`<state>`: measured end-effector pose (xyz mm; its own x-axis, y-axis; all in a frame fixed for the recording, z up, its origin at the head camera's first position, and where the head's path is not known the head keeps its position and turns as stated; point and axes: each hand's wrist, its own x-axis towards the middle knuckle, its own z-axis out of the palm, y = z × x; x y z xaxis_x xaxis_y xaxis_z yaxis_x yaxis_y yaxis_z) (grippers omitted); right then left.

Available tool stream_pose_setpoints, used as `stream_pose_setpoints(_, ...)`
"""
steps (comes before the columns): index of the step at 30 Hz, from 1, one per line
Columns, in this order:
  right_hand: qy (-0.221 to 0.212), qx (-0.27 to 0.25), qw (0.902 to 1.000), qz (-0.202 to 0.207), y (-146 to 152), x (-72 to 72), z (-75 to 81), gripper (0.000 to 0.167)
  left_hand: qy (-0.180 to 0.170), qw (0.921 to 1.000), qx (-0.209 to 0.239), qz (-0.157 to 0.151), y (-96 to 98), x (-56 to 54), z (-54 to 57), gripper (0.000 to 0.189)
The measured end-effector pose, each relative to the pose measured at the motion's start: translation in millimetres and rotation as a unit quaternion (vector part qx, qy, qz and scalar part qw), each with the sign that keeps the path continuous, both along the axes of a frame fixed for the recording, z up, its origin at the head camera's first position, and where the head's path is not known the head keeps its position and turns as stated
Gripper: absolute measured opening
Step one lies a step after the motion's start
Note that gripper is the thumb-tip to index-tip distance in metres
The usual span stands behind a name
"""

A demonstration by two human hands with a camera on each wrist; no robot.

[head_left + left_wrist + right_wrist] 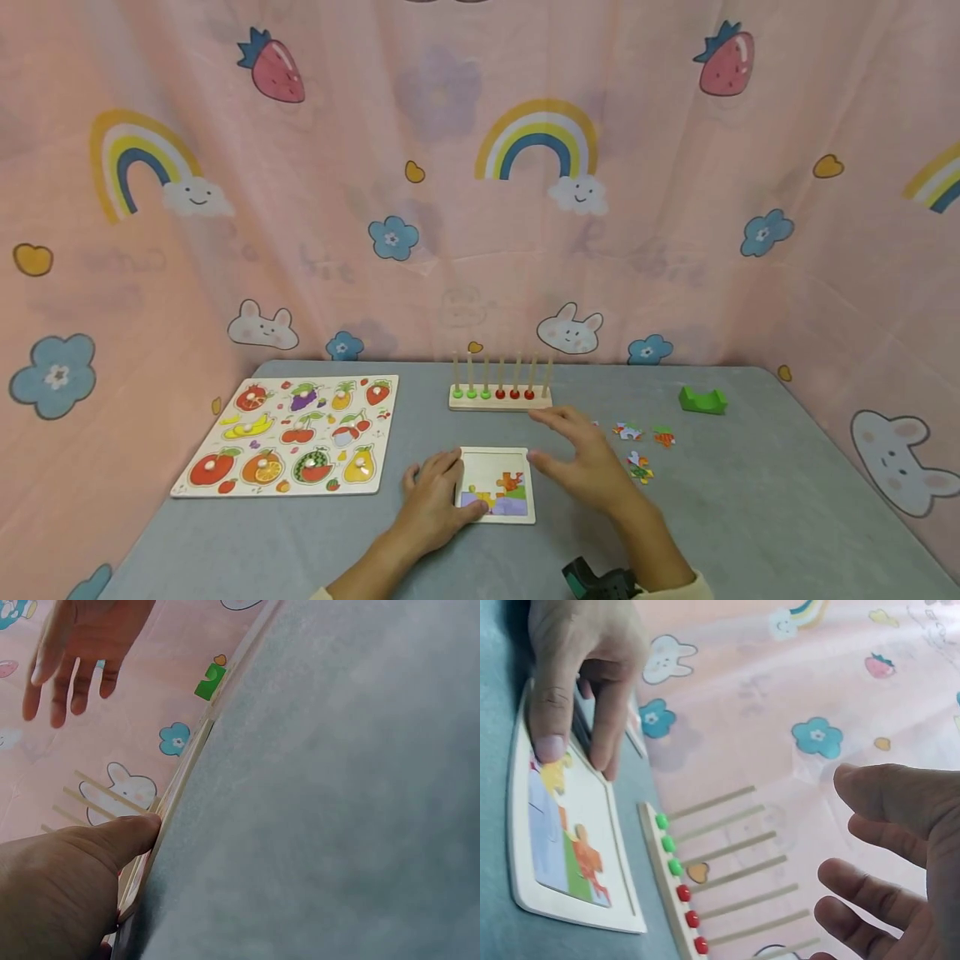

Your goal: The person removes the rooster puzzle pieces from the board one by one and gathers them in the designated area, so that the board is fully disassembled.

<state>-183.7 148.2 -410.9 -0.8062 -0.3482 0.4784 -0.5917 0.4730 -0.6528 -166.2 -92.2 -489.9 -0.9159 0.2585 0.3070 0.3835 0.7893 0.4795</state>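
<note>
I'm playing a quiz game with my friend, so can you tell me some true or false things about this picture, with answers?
1. The left hand touches the puzzle tray. True.
2. The right hand holds a red bead. False: the right hand holds nothing.
3. Three green beads show on the peg stand. True.
4. Pieces fill the whole puzzle tray. False: part is bare, and loose pieces lie outside it.
5. The fruit board lies left of the puzzle tray. True.

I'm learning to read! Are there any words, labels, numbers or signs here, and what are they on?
None can be read.
The pink curtain has faint marks like letters, too blurry to read.
I see no writing on the puzzle tray, fruit board or bead rack.
</note>
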Motion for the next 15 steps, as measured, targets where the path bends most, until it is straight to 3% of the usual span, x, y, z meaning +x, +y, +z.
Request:
stream_pose_setpoints(8,-0.001,-0.013,0.9999,0.006,-13,-7.2,-23.1,0.046,0.002,1.0,-0.005,0.0,-0.4,-0.7,-0.4,0.065)
stream_pose_setpoints(15,-0.05,-0.021,0.9986,0.002,-20,-12.1,-44.4,0.044,0.0,1.0,-0.009,0.001,0.2,-0.4,1.6,0.067)
